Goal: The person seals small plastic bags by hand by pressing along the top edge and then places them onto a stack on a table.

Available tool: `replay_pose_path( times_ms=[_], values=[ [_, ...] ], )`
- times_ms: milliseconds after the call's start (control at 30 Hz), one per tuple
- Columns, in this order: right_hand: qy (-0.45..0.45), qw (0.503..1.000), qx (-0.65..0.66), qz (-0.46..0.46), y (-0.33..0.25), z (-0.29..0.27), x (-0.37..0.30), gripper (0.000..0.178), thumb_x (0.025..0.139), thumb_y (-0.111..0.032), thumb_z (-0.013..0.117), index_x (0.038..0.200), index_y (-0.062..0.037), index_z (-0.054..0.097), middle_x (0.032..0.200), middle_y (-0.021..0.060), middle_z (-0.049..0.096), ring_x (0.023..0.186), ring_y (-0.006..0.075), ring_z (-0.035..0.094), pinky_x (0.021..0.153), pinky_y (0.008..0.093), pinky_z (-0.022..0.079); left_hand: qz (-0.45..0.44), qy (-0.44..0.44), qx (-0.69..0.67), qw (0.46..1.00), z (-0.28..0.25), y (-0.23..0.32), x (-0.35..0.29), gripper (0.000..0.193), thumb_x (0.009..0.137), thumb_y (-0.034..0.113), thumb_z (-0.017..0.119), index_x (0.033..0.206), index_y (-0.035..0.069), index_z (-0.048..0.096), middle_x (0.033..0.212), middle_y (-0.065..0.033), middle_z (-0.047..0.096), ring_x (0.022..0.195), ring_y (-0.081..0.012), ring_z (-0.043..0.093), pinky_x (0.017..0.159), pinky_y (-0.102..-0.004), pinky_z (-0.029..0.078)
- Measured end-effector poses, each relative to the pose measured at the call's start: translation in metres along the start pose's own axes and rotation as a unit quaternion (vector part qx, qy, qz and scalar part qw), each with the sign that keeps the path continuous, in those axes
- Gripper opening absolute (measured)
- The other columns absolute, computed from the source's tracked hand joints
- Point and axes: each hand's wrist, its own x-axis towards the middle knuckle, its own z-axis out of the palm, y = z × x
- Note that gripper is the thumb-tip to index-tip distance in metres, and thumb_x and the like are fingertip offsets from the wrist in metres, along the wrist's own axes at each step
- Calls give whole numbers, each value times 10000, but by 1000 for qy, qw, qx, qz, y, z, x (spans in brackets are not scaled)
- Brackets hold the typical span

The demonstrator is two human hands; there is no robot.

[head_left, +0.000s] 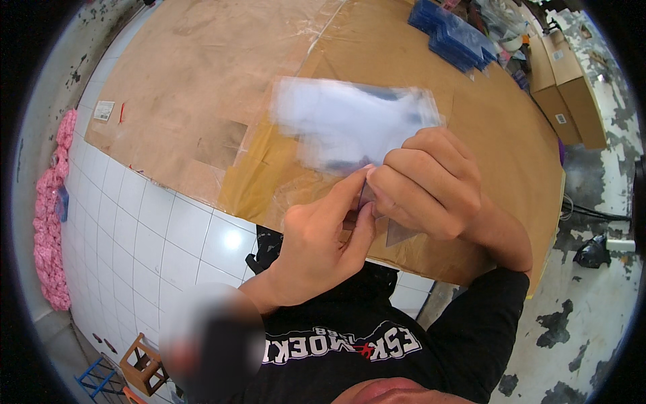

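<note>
Black shirt (316, 323): Its front filled the near foreground, below the table's edge.
Left hand (323, 232): Thumb and forefinger pinched a clear plastic piece (400, 233) along its edge, tips close together.
Right hand (431, 182): Fingers curled inward, it pinched the same piece just beside the left fingertips, its thumb partly hidden.
Plastic piece: Held above the near side of the table, it showed between the fingertips and as a pointed corner below the right hand; whether it was one layer or two could not be told.
Fingertip work: The step in hand appeared to be handling that edge, perhaps folding or parting it.
Next grip: The following move seemed to call for a light, steady pinch from both hands, so the thin film would not slip or crease.
Clear sheets (356, 111): A blurred, pale spread lay just beyond the hands on the brown tabletop (498, 141).
Blue stack (451, 37): Flat pieces lay piled at the table's far right.
Cardboard box (568, 91): It stood near that stack, farther right.
</note>
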Motion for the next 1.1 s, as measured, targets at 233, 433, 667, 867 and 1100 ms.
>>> replay_pose_path(
  times_ms=[233,433,667,867,1100],
  values=[
    [-2,999,33,-24,4,2,-1,334,471,-155,577,763,6,575,778,81,556,681,227,560,586,311,464,-116,21,-193,974,2,1,0,338,904,-73,571,1240,-35,573,860,-125,711,771,-154,707,669,-258,569],
    [5,991,136,5,11,11,-9,290,628,-157,679,858,-12,578,837,94,592,720,250,582,624,370,470,-111,50,-288,950,4,-3,4,272,934,-67,541,1200,-38,592,877,-112,712,746,-134,706,643,-242,584],
    [-107,965,203,127,20,-5,1,181,768,-141,717,889,-56,613,837,74,603,812,289,577,709,374,463,-99,38,-309,945,-8,-7,-3,146,955,-27,554,1077,-71,619,899,-105,690,744,-125,676,664,-253,588],
    [-210,882,396,144,37,-24,5,114,892,-152,668,887,-76,583,836,49,673,773,248,623,697,357,473,-146,79,-328,930,-6,-16,-5,66,917,-24,640,960,-67,615,862,-100,686,716,-94,664,608,-222,557],
    [53,673,706,214,66,-31,-14,174,1034,-322,495,986,-155,482,700,-58,579,450,122,511,552,277,435,-217,76,-335,914,-6,-22,-5,247,894,-45,649,1107,-18,527,778,-35,633,709,-97,676,581,-217,536]
  ],
)
